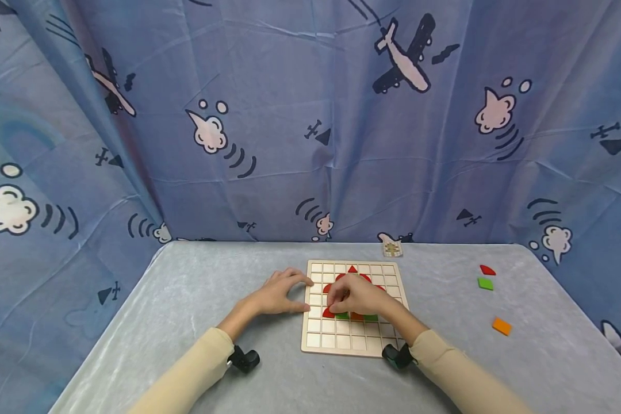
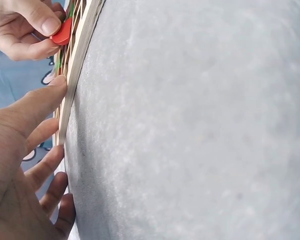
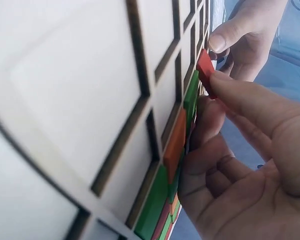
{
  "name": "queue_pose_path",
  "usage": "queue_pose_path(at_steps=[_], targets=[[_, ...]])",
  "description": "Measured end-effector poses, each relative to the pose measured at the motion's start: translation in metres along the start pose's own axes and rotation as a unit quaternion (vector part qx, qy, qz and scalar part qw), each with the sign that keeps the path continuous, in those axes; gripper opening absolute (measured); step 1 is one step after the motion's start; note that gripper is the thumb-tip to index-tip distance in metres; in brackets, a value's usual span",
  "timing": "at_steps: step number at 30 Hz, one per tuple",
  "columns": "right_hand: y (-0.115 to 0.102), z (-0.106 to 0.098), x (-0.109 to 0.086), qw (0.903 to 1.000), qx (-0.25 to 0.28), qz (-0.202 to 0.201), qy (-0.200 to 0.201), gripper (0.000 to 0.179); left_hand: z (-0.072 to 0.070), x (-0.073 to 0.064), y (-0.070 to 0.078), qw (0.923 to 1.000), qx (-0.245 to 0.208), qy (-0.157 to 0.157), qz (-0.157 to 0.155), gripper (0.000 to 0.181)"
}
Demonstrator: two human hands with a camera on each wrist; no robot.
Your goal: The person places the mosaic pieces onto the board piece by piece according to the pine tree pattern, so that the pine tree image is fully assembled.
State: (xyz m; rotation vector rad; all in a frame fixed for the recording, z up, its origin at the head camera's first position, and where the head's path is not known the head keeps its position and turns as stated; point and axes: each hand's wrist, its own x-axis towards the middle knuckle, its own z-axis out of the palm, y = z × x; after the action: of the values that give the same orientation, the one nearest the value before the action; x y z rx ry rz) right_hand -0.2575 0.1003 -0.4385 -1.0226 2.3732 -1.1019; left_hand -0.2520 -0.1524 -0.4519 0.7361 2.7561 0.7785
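Observation:
A square wooden grid board [image 1: 328, 342] lies on the table with red, green and orange tiles set in its cells. My right hand [image 1: 362, 294] is over the board, thumb and finger pinching a red tile with a curved edge [image 3: 206, 70] at the left end of a row. In the right wrist view, that row also holds a green tile [image 3: 154, 200] and an orange tile [image 3: 176, 150]. My left hand [image 1: 276, 293] rests against the board's left edge, thumb and fingers spread. My right hand covers several tiles in the middle.
To the right of the board lie a loose red tile [image 1: 487, 269], a green tile [image 1: 485, 283] and an orange tile [image 1: 502, 326]. A small patterned card [image 1: 392, 248] sits at the table's back edge, before a blue curtain [image 1: 269, 115].

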Motion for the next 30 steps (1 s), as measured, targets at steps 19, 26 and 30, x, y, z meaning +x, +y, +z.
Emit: queue_pose_path(at_steps=[19, 26, 30], targets=[[-0.0020, -0.0004, 0.0008, 0.9999, -0.011, 0.005, -0.001, 0.004, -0.0004, 0.0023, -0.0016, 1.0000, 0.003, -0.002, -0.001, 0.053], [-0.0025, 0.0003, 0.0016, 0.9999, -0.015, 0.000, -0.004, 0.005, -0.0002, 0.0016, -0.0017, 1.0000, 0.006, -0.001, 0.004, 0.053], [-0.0032, 0.0006, 0.0016, 0.9998, -0.022, -0.002, -0.004, 0.005, 0.0002, 0.0014, -0.0018, 1.0000, 0.007, -0.003, 0.001, 0.054]])
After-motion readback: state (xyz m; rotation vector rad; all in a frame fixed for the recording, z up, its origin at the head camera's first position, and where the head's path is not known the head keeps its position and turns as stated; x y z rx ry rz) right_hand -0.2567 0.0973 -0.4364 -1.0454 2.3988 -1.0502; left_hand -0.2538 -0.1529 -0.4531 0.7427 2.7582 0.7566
